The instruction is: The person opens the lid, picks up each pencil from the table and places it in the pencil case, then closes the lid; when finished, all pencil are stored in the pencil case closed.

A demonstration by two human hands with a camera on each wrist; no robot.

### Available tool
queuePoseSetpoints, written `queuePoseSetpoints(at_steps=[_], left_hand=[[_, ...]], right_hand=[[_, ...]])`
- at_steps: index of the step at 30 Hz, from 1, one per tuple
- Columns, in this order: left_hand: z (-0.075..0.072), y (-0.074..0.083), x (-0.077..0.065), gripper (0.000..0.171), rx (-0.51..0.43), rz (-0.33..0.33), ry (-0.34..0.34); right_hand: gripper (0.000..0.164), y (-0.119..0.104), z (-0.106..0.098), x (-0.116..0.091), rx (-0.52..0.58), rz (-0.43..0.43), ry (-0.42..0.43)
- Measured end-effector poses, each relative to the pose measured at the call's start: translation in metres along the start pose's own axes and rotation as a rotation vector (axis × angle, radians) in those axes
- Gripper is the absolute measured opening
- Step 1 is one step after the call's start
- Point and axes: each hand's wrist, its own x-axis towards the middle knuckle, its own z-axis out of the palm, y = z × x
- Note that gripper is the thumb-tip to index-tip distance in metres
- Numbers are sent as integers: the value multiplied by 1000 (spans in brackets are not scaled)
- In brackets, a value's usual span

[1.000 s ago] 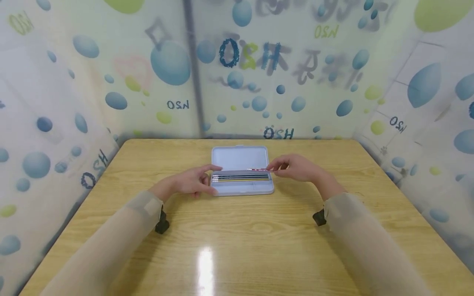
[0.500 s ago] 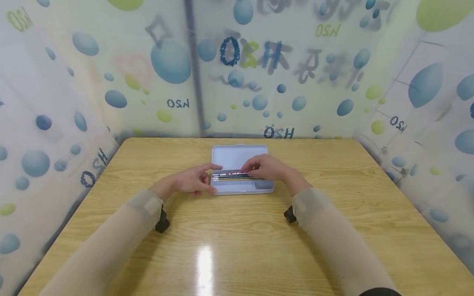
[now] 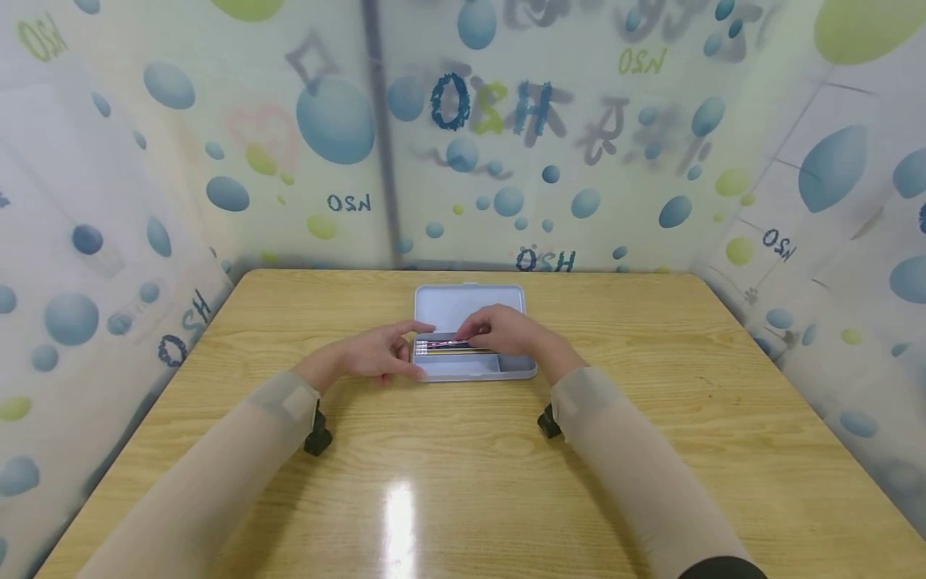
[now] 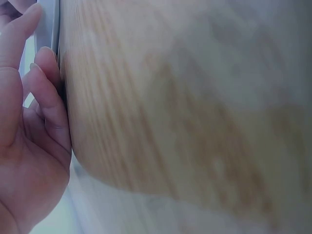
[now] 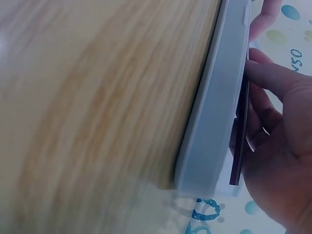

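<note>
An open pale blue pencil case [image 3: 456,367] lies on the table with its lid tipped back. Several pencils [image 3: 434,351] lie lengthwise in its long rear compartment, their white ends to the left. My left hand [image 3: 369,354] holds the case's left end, the thumb at the near corner and the index finger at the hinge side. Above the pencils, my right hand [image 3: 506,330] pinches a red patterned pencil [image 3: 443,343]. In the right wrist view this pencil [image 5: 239,146] looks dark and runs along the case, beneath the palm. My right hand hides the compartment's right part.
The wooden table [image 3: 470,466] extends around the case on all sides. Patterned curtains [image 3: 463,201] with blue and green spots stand behind it and at both sides. A dark wrist camera [image 3: 317,434] hangs under the left cuff.
My right hand has moved left with the red pencil, from beside the case's right end to over the rear compartment. My left hand has stayed at the left end.
</note>
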Motion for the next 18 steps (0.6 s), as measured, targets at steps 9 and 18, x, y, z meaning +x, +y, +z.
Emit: queuePoseSetpoints(at_steps=[9, 18], left_hand=[[0, 2, -2, 90, 8, 5, -2], [0, 0, -1, 90, 4, 4, -1]], right_hand=[[23, -2, 0, -1, -2, 29, -2], [21, 7, -10, -19, 41, 7, 62]])
